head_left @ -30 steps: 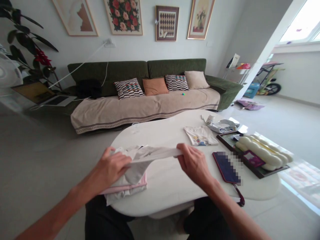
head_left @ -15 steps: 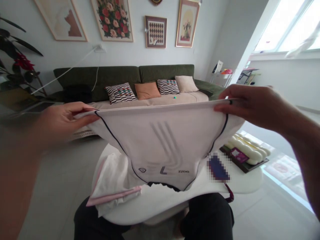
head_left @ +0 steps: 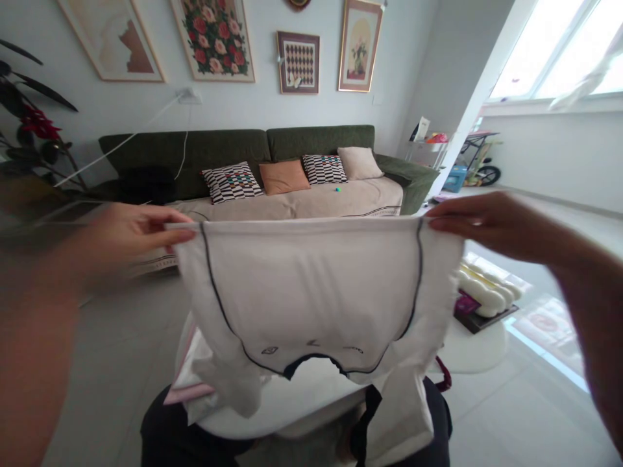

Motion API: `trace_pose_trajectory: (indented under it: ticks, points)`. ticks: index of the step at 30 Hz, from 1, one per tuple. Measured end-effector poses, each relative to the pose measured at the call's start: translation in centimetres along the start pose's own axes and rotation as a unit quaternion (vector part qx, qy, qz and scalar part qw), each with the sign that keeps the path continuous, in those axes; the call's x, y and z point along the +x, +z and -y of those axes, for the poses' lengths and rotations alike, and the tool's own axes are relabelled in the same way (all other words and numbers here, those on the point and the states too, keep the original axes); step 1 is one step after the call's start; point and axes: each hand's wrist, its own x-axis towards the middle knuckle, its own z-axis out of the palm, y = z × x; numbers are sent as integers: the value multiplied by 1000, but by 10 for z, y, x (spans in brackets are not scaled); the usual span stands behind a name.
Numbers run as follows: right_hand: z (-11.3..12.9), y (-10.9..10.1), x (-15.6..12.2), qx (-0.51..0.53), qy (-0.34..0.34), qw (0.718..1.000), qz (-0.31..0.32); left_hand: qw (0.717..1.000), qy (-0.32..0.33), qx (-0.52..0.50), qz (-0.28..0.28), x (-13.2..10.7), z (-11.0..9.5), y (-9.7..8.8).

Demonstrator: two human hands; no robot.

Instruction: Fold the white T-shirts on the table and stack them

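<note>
A white shirt [head_left: 311, 279] with dark piping, a black neckline and small dark prints hangs upside down before me, its hem stretched level. My left hand [head_left: 141, 233] pinches the hem's left end between thumb and fingers. At the other end, my right hand [head_left: 491, 224] grips the hem the same way. One sleeve [head_left: 402, 415] dangles over my right knee. Behind the shirt, a folded white cloth with pink edging [head_left: 187, 383] lies on the white table [head_left: 287, 415], partly covered.
My dark-trousered knees flank the near table edge. On the right stand a dark tray [head_left: 487, 319] with a cream puffy item [head_left: 491, 285], and a dark red strap [head_left: 444, 375] hangs at the table's edge. Beyond is a green sofa [head_left: 195, 152] with several cushions.
The shirt has levelled and dropped nearer my knees, its sleeves now hanging down. My right hand has lowered. The dark blue item on the table is now hidden behind the shirt.
</note>
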Motion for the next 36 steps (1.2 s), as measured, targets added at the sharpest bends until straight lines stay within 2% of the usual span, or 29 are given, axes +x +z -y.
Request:
trace_pose_trajectory:
  ticks: [1,2,4,5,7,9,11,14,16,19,24,27,29,31,33,36]
  points:
    - [4,21,9,-36,8,997,74,1000,-5,-11,-2,-5,-24,15]
    - [8,40,18,-58,21,995,73,1000,-10,-21,-5,-8,-46,30]
    - [14,68,36,-97,52,993,36,999,-9,-37,0,-9,-83,58]
    - [15,75,45,-111,67,992,1,999,-12,-43,4,-7,-95,69]
    - [16,76,60,-131,94,985,-63,998,-15,-61,11,3,-106,84]
    - [15,68,67,-119,104,978,-135,995,-12,-94,10,11,-107,90]
    - [11,62,62,-70,89,975,-191,992,6,-126,12,11,-104,90]
    - [1,72,26,6,73,977,-200,989,26,-136,43,-14,-100,91]
    - [-5,93,-15,21,99,980,-173,991,29,-97,88,-48,-94,97]
    - [-10,139,-90,31,119,984,-128,983,35,-23,176,-119,-75,119]
    - [-5,218,-207,23,157,987,-30,941,18,10,337,-245,-34,176]
    - [-2,248,-249,10,164,986,28,912,24,45,408,-289,-24,196]
    - [-1,258,-260,0,171,984,51,899,32,61,432,-297,-26,201]
    - [1,265,-259,-10,180,982,64,899,42,70,431,-292,-31,204]
    - [6,273,-248,-14,180,980,78,904,49,77,417,-279,-38,213]
    - [21,293,-222,-13,168,980,108,917,56,85,387,-262,-47,243]
